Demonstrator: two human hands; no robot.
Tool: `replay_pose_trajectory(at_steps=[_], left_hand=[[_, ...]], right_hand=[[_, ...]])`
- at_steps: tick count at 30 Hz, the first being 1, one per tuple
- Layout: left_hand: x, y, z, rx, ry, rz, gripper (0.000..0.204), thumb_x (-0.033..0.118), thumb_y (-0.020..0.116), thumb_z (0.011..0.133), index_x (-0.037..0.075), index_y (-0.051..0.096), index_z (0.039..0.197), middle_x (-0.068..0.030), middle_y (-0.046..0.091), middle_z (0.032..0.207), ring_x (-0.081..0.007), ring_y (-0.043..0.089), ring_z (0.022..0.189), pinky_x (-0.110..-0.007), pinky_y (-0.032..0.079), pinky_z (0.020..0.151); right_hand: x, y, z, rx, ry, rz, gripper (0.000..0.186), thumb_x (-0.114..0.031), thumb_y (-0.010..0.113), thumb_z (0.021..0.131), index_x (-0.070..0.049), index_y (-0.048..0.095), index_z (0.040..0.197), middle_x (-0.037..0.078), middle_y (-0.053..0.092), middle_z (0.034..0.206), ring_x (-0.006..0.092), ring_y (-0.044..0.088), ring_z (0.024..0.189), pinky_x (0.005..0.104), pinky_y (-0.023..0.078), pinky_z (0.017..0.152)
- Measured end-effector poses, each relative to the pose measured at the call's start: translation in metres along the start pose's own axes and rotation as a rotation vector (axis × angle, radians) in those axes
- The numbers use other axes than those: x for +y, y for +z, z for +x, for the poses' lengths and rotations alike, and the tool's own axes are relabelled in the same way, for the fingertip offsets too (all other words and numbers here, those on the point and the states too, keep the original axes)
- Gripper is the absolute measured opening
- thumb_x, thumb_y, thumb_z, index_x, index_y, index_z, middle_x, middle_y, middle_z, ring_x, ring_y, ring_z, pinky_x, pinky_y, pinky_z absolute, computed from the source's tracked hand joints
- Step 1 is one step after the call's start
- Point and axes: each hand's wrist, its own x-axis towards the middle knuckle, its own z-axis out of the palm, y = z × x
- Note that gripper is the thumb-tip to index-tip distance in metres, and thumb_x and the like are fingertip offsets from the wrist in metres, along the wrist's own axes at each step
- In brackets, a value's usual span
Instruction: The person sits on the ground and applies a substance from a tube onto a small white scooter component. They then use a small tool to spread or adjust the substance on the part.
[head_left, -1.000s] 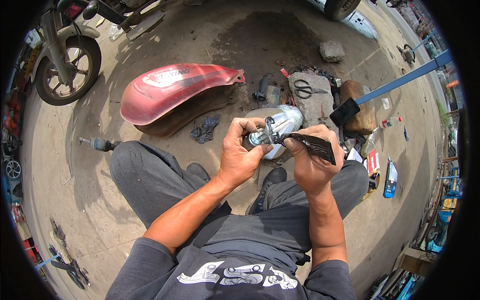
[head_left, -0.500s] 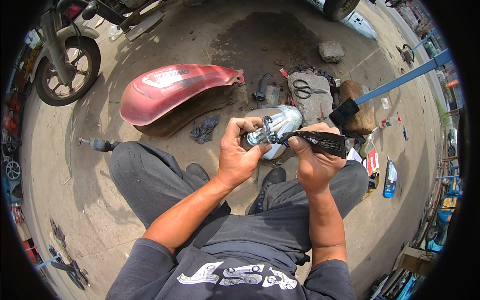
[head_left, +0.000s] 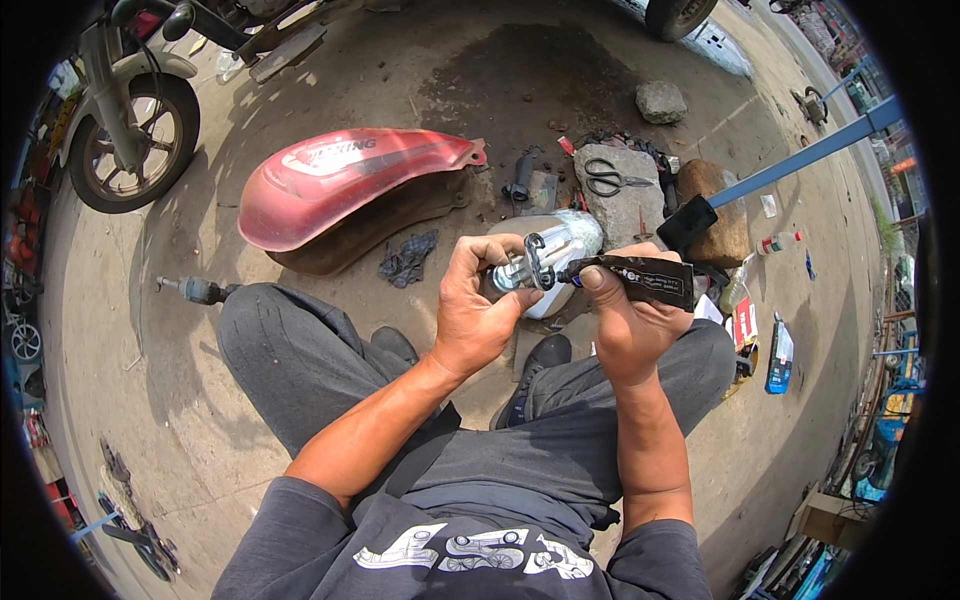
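Note:
My left hand [head_left: 478,320] is closed around a silver metal part [head_left: 512,276] with a cylindrical body and a flange at its open end. Fingers above and thumb below grip it. In my right hand [head_left: 635,335] is a black sealant tube [head_left: 655,281], pinched with the thumb on top. The tube's nozzle points left and meets the flange's right side; whether paste is coming out is too small to tell. Behind both hands lies a shiny silver rounded object [head_left: 575,235], partly hidden by them.
A red motorcycle fuel tank [head_left: 350,185] lies ahead on the left, beside a crumpled dark rag [head_left: 408,258]. Black-handled scissors [head_left: 605,180] rest on a flat stone [head_left: 625,215]. A blue pole [head_left: 810,150] slants in from the right. A motorcycle wheel [head_left: 135,145] stands far left.
The tube in my right hand has tilted so more of its printed face shows, and its nozzle has shifted slightly along the flange. My left hand stays almost still.

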Motion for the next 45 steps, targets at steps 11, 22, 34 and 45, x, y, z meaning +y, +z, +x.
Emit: replay_pose_trajectory(at_steps=[11, 22, 34, 45], left_hand=[[0.000, -0.001, -0.002, -0.020, 0.020, 0.087, 0.048, -0.015, 0.073, 0.072, 0.005, 0.042, 0.102, -0.0123, 0.056, 0.117, -0.0152, 0.057, 0.107, -0.030, 0.049, 0.094], [-0.002, -0.001, -0.003, -0.023, 0.022, 0.068, 0.048, -0.015, 0.074, 0.072, 0.004, 0.042, 0.102, -0.0127, 0.056, 0.118, -0.0151, 0.056, 0.106, -0.029, 0.050, 0.091], [-0.002, 0.000, -0.003, 0.013, 0.036, 0.083, 0.046, -0.015, 0.072, 0.070, 0.006, 0.042, 0.099, -0.0112, 0.060, 0.112, -0.0134, 0.056, 0.104, -0.028, 0.048, 0.089], [0.000, -0.001, -0.003, -0.034, 0.004, 0.052, 0.049, -0.016, 0.073, 0.072, 0.006, 0.041, 0.101, -0.0125, 0.055, 0.118, -0.0156, 0.056, 0.108, -0.030, 0.050, 0.093]], right_hand=[[-0.002, 0.007, 0.001, 0.009, -0.137, -0.018, 0.024, -0.001, 0.080, 0.077, 0.000, 0.057, 0.085, 0.011, 0.068, 0.077, 0.0158, 0.063, 0.064, 0.0260, 0.049, 0.058], [-0.010, 0.011, 0.001, -0.015, -0.173, -0.055, 0.021, 0.002, 0.079, 0.077, -0.002, 0.059, 0.082, 0.011, 0.068, 0.074, 0.0166, 0.064, 0.061, 0.0267, 0.050, 0.055], [-0.011, 0.011, -0.001, 0.019, -0.152, -0.099, 0.020, 0.003, 0.078, 0.077, -0.001, 0.059, 0.081, 0.011, 0.068, 0.073, 0.0161, 0.064, 0.060, 0.0258, 0.049, 0.054], [-0.007, 0.006, -0.001, 0.014, -0.069, -0.137, 0.021, -0.002, 0.080, 0.077, 0.001, 0.061, 0.086, 0.008, 0.066, 0.075, 0.0137, 0.061, 0.061, 0.0242, 0.047, 0.056]])
